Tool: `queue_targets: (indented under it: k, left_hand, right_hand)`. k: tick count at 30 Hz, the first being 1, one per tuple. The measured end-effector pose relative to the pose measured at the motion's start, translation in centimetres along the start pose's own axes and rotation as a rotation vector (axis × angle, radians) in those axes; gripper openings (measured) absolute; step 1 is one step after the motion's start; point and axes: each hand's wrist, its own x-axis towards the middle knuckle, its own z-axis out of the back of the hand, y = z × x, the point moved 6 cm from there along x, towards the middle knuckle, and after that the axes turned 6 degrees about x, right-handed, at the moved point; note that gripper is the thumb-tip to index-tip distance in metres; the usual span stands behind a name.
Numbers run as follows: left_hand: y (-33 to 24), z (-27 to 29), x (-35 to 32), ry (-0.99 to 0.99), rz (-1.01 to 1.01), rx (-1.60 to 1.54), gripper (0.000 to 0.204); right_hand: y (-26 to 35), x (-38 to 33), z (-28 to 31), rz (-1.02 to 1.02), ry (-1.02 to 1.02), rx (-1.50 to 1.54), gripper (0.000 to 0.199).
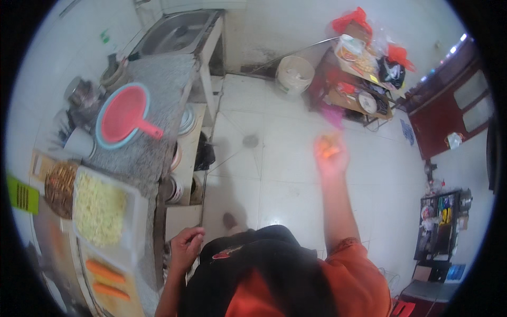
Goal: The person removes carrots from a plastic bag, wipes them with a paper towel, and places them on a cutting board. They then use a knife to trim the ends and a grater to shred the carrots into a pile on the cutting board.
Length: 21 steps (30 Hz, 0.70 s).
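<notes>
Looks like a carry step: right hand [338, 157] has its fingers round a blurry orange thing [330, 151] over the floor [290, 195], left hand [185, 248] loosely curled beside the table's [145, 166] right edge, so next probably calls for a steady grip.

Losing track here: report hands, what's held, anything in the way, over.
Right hand extended over the floor, holding something orange, too blurred to identify. Left hand loosely curled beside counter. White bucket stands on floor ahead.

No legible text, green card [23, 194] with unreadable dark marks
</notes>
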Motion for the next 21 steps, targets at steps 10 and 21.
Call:
queue_targets:
  k: [10, 21]
  left_hand:
    - [-4.7, -4.1, 14.0, 0.054, -0.077, 0.245, 0.016]
    - [-7.9, -16.2, 26.1, 0.025, 0.175, 0.004, 0.019]
  right_hand:
    - [8.4, 8.6, -29.1, 1.603, 0.462, -1.079, 0.016]
    - [26.4, 44.2, -7.5, 1.225, -0.313, -2.216, 0.066]
